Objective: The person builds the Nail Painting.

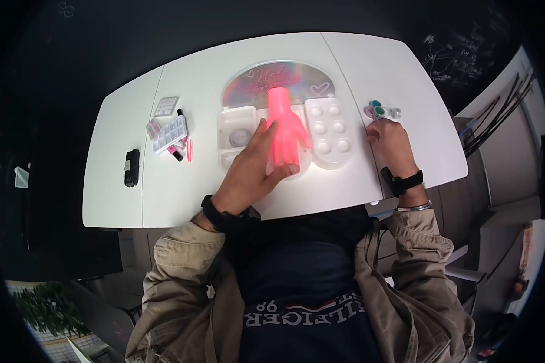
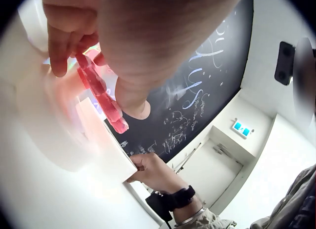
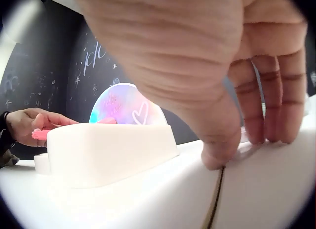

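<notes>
My left hand [image 1: 248,169] lies over the left side of a pink model hand [image 1: 284,130], its thumb at the model's fingertips. The left wrist view has the pink fingers [image 2: 101,93] between my thumb and other fingers. My right hand [image 1: 393,145] touches the white table just below several small jars [image 1: 378,112]. From the right wrist view, fingers [image 3: 291,100] point down to the tabletop, the thumb near a dark seam, with nothing seen held.
A white compartment tray [image 1: 237,115] and a tray with round wells [image 1: 329,130] flank the model. Behind it stands a shiny arched panel [image 1: 242,81]. Farther left are a divided case [image 1: 171,134], pens and a black object [image 1: 131,168].
</notes>
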The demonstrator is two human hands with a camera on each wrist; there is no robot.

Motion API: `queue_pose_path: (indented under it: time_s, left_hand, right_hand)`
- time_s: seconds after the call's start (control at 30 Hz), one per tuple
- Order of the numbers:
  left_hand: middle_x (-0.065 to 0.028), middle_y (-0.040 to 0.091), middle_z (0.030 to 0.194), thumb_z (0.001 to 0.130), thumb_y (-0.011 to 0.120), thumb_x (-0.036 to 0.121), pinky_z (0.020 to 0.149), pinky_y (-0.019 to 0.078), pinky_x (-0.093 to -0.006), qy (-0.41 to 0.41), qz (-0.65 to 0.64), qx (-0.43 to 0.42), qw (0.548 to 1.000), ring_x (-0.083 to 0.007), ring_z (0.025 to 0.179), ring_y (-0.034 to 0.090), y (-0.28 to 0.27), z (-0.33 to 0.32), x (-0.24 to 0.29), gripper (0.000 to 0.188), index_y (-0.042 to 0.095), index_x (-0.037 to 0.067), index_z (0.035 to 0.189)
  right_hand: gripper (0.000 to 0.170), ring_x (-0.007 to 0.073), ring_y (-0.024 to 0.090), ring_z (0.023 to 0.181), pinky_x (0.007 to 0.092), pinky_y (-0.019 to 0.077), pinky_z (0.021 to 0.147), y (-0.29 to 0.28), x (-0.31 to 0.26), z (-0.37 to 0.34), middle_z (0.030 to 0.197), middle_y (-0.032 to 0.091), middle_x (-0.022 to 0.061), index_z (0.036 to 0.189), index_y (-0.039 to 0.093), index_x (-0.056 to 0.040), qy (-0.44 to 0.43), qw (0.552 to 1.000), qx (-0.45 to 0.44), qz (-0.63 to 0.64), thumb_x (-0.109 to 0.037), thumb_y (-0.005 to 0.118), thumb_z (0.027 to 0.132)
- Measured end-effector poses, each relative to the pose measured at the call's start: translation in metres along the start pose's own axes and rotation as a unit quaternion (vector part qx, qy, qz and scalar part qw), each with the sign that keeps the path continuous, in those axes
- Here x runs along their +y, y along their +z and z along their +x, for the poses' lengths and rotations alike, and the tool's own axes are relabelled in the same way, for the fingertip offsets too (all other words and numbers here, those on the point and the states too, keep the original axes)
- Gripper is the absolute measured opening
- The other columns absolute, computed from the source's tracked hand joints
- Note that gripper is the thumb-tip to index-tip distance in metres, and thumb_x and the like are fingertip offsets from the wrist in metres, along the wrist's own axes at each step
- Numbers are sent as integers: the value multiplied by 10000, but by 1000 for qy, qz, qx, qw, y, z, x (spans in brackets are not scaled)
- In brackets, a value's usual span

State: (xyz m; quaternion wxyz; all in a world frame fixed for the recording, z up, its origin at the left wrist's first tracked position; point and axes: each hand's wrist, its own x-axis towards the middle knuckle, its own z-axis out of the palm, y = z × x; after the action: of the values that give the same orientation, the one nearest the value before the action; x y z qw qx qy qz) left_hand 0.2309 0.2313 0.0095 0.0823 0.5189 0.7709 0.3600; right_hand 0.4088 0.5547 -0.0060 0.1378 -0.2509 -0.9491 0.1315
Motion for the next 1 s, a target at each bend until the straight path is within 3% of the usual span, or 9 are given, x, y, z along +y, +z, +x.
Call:
queue_pose_path:
  time_s: [0.07,0.17,0.27,0.37,0.53,0.63,0.73,1.0]
  left_hand:
    - [-428,310,1721,1035,780,500,1249,443,-531,37,10,-6,999,-528,1607,377,4,-1,1,970,331,-45,1700]
    - [-385,261,1770,1018,823,441,1226,494,-506,16,-54,-26,998,-471,1594,442,5,-1,5,964,344,-23,1713]
    - [-342,300,1772,1022,838,328,1177,554,-480,64,-65,-4,996,-440,1571,486,7,1,0,875,388,5,1699]
    - [-272,390,1741,1013,845,201,1129,595,-435,55,-52,31,997,-386,1514,559,-3,2,7,732,493,21,1628]
    - [-178,660,1469,988,837,56,967,633,-355,62,-115,89,987,-248,1196,725,-12,5,12,452,672,13,1407]
    - [-132,754,1278,979,833,19,842,618,-328,96,-138,99,981,-184,1006,742,-15,3,19,350,731,21,1313]
    - [-96,780,1157,970,843,16,756,586,-309,133,-167,79,974,-156,910,728,-15,1,28,310,760,41,1268]
    - [-55,786,1059,913,913,71,735,580,-308,148,-156,40,976,-168,880,739,-26,-5,34,353,789,77,1244]
  right_hand:
    - [174,399,779,909,486,627,807,1,1,0,988,795,188,1001,778,-21,-10,1000,16,3,-27,838,837]
    - [239,378,780,854,463,622,764,5,6,-1,921,785,166,1055,763,-17,-45,997,66,20,10,828,826]
    - [232,367,767,853,462,615,760,0,0,-2,941,768,154,1055,757,-20,-42,996,71,43,12,824,835]
    - [268,320,754,804,415,602,723,-6,-5,-1,931,760,143,1076,758,-21,-50,992,83,75,47,832,827]
    - [284,203,728,755,324,574,680,-30,-47,-14,923,755,103,1109,776,-16,-56,961,146,228,70,862,853]
    - [232,173,720,761,304,571,677,-36,-81,-36,928,759,85,1098,787,-15,-136,935,147,293,54,859,887]
    - [223,214,733,778,323,590,705,-36,-117,-52,962,766,111,1095,796,-21,-255,910,120,304,72,833,896]
    - [228,288,772,845,359,621,745,-20,-136,-74,989,753,139,1117,774,-21,-262,898,78,345,49,839,910]
